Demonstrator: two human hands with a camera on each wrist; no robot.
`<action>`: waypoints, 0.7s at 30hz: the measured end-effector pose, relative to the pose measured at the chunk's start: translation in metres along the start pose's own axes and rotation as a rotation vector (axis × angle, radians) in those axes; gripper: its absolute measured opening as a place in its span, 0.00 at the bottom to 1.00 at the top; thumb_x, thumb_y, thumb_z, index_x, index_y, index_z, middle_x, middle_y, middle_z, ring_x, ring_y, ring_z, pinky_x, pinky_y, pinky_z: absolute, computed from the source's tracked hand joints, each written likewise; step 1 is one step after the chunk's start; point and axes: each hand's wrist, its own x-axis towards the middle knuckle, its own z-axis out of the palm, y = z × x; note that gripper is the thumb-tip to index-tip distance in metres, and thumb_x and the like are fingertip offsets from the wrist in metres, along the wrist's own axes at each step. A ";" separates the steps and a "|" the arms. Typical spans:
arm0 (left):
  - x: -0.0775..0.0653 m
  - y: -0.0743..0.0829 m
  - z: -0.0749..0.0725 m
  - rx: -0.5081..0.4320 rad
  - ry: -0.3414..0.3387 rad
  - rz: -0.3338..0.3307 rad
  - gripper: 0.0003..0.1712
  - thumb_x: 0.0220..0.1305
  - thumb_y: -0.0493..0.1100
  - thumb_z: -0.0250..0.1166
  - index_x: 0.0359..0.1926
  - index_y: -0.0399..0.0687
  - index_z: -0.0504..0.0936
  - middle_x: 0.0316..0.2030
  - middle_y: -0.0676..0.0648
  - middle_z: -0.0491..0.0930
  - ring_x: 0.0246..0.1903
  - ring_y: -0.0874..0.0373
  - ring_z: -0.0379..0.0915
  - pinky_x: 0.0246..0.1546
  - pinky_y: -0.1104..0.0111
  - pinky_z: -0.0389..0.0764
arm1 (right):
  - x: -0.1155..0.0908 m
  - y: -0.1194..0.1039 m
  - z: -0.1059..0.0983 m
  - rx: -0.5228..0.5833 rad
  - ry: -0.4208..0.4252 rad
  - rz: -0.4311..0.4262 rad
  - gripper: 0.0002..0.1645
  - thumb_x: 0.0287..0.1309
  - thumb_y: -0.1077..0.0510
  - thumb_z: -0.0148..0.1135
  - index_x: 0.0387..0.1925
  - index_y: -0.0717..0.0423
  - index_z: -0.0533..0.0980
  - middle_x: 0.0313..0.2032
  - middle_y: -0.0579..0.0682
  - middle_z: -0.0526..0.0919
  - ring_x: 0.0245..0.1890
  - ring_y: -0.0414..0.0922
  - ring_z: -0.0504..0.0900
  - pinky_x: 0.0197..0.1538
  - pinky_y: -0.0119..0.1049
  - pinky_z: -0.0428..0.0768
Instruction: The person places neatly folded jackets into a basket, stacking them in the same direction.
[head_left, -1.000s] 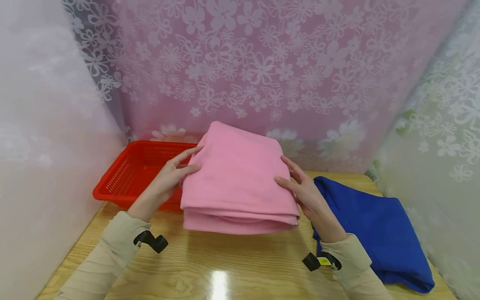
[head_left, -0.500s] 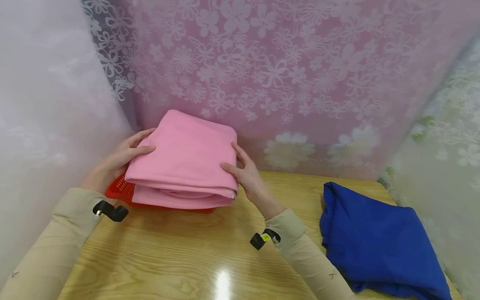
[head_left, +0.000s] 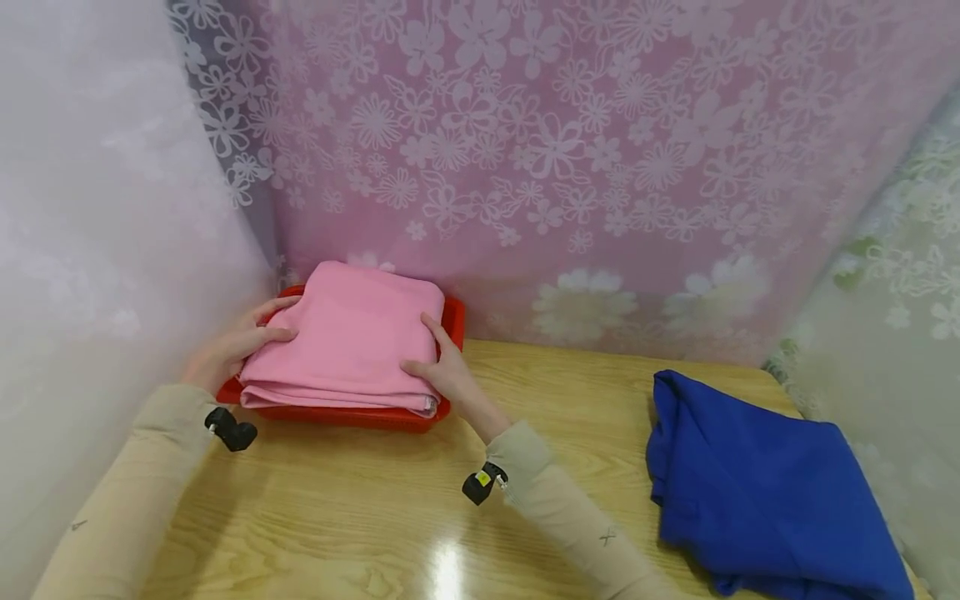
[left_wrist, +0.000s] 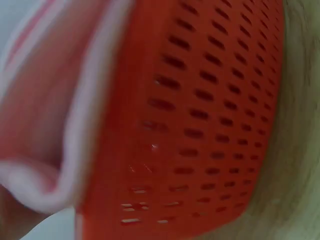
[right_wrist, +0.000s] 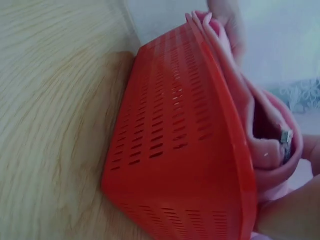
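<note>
A folded pink garment (head_left: 348, 333) lies level in the top of the red plastic basket (head_left: 360, 419). My left hand (head_left: 243, 340) holds its left side, thumb on top. On the right side, my right hand (head_left: 448, 367) grips it near the basket rim, with some fingers hidden. From the right wrist view, the pink cloth (right_wrist: 245, 100) rests along the rim, and a small metal zipper piece (right_wrist: 286, 137) shows at one corner. The left wrist view is blurred, with the slotted basket wall (left_wrist: 215, 115) beside a pink fold (left_wrist: 85, 110).
A folded blue garment (head_left: 765, 492) lies on the right part of the wooden table (head_left: 337, 508). Behind the table hangs a pink flowered curtain (head_left: 480, 167). Pale sheeting (head_left: 112, 208) stands close by the left hand, and more hangs on the right.
Both hands have carried the pink garment leftward and then lowered it into the red basket. The blue garment appears further right as the head view has turned slightly.
</note>
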 end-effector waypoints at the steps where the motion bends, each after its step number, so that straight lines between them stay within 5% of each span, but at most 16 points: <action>1: 0.000 -0.003 0.000 0.009 -0.003 -0.005 0.44 0.73 0.45 0.62 0.81 0.59 0.49 0.78 0.33 0.39 0.65 0.36 0.57 0.44 0.74 0.79 | 0.000 0.001 0.002 -0.044 0.001 -0.007 0.51 0.60 0.60 0.70 0.79 0.39 0.56 0.76 0.57 0.58 0.73 0.56 0.61 0.75 0.53 0.60; 10: 0.008 -0.021 0.001 0.101 -0.030 0.019 0.45 0.70 0.41 0.62 0.81 0.50 0.49 0.76 0.28 0.44 0.59 0.39 0.61 0.47 0.75 0.78 | 0.000 -0.001 0.013 -0.454 -0.019 -0.111 0.48 0.61 0.56 0.69 0.78 0.52 0.58 0.71 0.61 0.67 0.67 0.54 0.70 0.69 0.49 0.70; 17: 0.008 -0.024 0.008 0.294 -0.052 0.058 0.43 0.67 0.39 0.63 0.78 0.41 0.54 0.74 0.24 0.49 0.69 0.28 0.49 0.67 0.39 0.59 | 0.003 -0.005 0.017 -0.736 -0.115 -0.030 0.45 0.64 0.50 0.65 0.78 0.55 0.58 0.59 0.59 0.80 0.46 0.48 0.83 0.56 0.40 0.79; 21: 0.008 -0.025 0.012 0.349 -0.048 0.039 0.42 0.68 0.40 0.63 0.78 0.41 0.55 0.74 0.24 0.49 0.71 0.27 0.46 0.68 0.34 0.54 | 0.004 -0.008 0.018 -0.802 -0.162 -0.003 0.43 0.66 0.47 0.63 0.76 0.57 0.60 0.50 0.57 0.84 0.25 0.44 0.83 0.49 0.35 0.81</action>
